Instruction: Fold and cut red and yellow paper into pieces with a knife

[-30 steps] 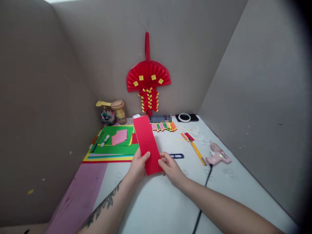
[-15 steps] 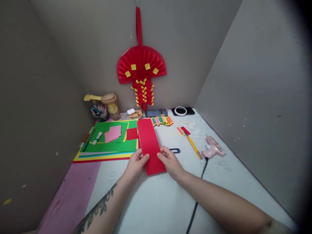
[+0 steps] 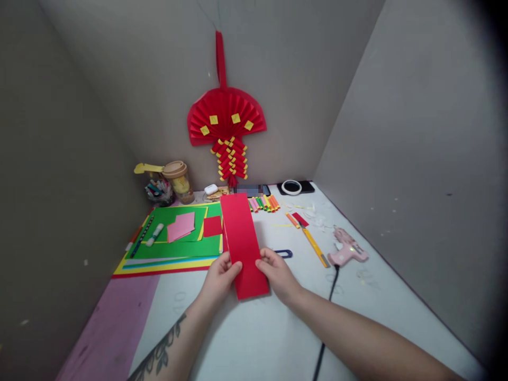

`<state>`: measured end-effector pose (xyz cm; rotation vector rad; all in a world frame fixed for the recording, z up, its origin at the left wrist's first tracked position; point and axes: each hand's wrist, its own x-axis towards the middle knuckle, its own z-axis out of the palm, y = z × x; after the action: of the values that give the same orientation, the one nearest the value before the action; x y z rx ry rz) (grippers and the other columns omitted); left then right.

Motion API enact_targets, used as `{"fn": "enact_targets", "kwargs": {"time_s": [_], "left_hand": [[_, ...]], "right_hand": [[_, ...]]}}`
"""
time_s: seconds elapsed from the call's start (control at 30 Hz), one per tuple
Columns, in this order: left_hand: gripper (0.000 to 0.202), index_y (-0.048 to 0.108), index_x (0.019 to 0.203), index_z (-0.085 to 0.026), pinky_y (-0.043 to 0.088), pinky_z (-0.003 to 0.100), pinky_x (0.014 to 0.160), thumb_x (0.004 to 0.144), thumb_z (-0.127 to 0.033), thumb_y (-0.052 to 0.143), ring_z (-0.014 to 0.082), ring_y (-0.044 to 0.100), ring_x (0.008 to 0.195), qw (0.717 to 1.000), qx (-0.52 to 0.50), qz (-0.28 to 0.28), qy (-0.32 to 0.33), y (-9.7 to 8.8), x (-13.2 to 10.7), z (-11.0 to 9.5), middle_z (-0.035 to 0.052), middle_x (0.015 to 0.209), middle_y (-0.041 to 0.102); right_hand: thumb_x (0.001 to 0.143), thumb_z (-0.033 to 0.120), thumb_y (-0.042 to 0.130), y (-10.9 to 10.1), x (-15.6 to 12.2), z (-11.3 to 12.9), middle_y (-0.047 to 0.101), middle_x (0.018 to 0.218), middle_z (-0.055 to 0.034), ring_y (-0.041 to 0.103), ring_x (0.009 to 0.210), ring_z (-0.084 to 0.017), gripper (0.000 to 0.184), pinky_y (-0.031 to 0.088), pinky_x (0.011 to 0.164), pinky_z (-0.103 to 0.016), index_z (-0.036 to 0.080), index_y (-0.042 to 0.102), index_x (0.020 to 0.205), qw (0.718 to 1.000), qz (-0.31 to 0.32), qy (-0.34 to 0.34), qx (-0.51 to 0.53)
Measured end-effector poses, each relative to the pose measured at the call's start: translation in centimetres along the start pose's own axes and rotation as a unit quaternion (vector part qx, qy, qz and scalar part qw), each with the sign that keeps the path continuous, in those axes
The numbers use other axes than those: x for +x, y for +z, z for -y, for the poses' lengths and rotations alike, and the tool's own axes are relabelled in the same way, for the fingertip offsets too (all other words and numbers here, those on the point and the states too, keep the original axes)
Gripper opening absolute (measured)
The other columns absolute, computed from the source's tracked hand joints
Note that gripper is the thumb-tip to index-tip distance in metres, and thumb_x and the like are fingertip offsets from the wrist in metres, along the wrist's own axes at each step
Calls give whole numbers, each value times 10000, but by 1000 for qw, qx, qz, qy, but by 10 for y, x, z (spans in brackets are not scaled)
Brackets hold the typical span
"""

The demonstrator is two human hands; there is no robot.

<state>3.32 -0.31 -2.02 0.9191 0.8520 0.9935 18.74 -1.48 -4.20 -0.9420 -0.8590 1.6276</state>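
Note:
A long red paper strip [image 3: 243,238] is held up at a tilt over the white tabletop. My left hand [image 3: 223,274] pinches its left edge near the lower end, thumb on the front. My right hand [image 3: 275,270] grips the opposite edge the same way, at about the same height. The fingers behind the paper are mostly hidden. Partly covered by the right hand, a dark blue handle [image 3: 286,253] shows on the table. Several small coloured paper rolls [image 3: 264,203] lie in a row just beyond the strip.
Coloured paper sheets [image 3: 174,251] are stacked at left. A yellow cutter [image 3: 315,246] and a pink glue gun [image 3: 346,248] with a black cord lie at right. Behind stand a cup [image 3: 180,182] and a pen holder [image 3: 159,191]. A red paper fan [image 3: 226,116] hangs on the wall.
The view has tilted up slightly, so everything sits a little lower in the picture. Both hands keep the same hold on the red paper strip.

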Motion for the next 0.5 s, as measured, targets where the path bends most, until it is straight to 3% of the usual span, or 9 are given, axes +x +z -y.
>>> {"fn": "enact_targets", "kwargs": {"time_s": [0.17, 0.3, 0.5], "left_hand": [[382, 619, 1022, -121, 505, 360, 806, 707, -310, 722, 258, 653, 904, 999, -18, 28, -33, -6, 0, -1, 134, 1006, 693], [368, 617, 1026, -137, 490, 372, 848, 697, -257, 732, 263, 645, 935, 997, -70, 18, -29, -9, -1, -2, 127, 1038, 684], [419, 571, 1170, -142, 431, 421, 955, 764, -220, 639, 283, 584, 1077, 972, -221, 15, -74, -7, -3, -6, 136, 1131, 648]], "right_hand": [[752, 331, 620, -2, 0, -2, 551, 617, 53, 530, 543, -121, 211, 419, 542, -239, 207, 450, 735, 1000, 7, 0, -4], [750, 339, 614, -1, 0, -2, 540, 597, 54, 518, 523, -116, 198, 404, 526, -233, 202, 471, 736, 999, 14, 2, -32], [763, 384, 608, 1, -4, -3, 572, 641, 20, 507, 537, -109, 228, 371, 515, -221, 176, 515, 749, 990, 92, 36, -98]]}}
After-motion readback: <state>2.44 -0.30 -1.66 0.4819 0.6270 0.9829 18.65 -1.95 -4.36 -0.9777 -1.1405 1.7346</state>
